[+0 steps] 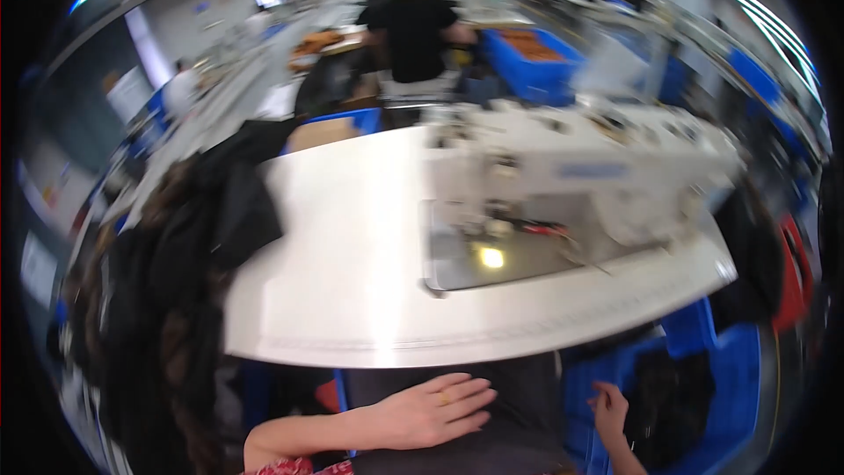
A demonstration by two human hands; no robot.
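My left hand [440, 410] lies flat, fingers stretched out and a ring on one of them, on dark cloth [505, 450] over my lap. Nothing is in it. To the right, my right hand [608, 411] hovers by the near side of a blue bin [743, 396], its fingers loosely bent and a little apart, with nothing visible between them. Ahead of both hands stands a white sewing machine [580, 167] on a pale tabletop [338, 273]. Its lamp throws a bright spot on the metal bed plate [457, 271], and something small and red [543, 229] shows near the needle area.
Dark garments [176, 299] hang in a heap at the table's left side. Dark cloth [673, 396] fills the blue bin. Beyond the table, a person in black [413, 31] sits beside a blue crate [536, 79] of orange-brown pieces. A red object [793, 273] stands far right.
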